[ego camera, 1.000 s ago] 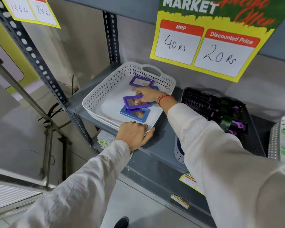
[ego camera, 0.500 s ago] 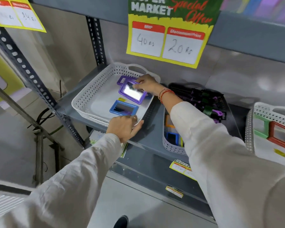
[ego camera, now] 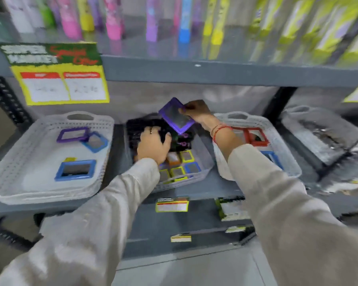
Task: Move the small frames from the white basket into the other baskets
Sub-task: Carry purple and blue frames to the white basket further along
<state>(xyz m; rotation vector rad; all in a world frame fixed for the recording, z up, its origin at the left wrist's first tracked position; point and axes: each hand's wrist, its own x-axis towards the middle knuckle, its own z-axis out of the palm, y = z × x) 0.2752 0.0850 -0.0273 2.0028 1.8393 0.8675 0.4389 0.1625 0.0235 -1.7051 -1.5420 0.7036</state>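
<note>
The white basket (ego camera: 19,178) at left holds a purple frame (ego camera: 71,134), a blue frame (ego camera: 96,142) beside it and a larger blue frame (ego camera: 75,169) near the front. My right hand (ego camera: 195,112) holds a purple mirror frame (ego camera: 176,115) tilted in the air above the black basket (ego camera: 136,125). My left hand (ego camera: 153,146) rests on the black basket's contents, fingers spread. Just in front, a small basket (ego camera: 203,168) is filled with several small coloured frames (ego camera: 181,163). To the right, another white basket (ego camera: 285,155) contains a red frame (ego camera: 255,136).
A yellow price sign (ego camera: 58,79) hangs from the upper shelf edge (ego camera: 215,72). Coloured bottles (ego camera: 112,19) stand on the upper shelf. A grey basket (ego camera: 322,137) sits at far right. Price labels (ego camera: 172,204) are stuck along the lower shelf front.
My right hand lifted the purple frame out of the white basket and carried it right, over the black basket. My left hand left the white basket's rim and moved onto the black basket. The view swung right.
</note>
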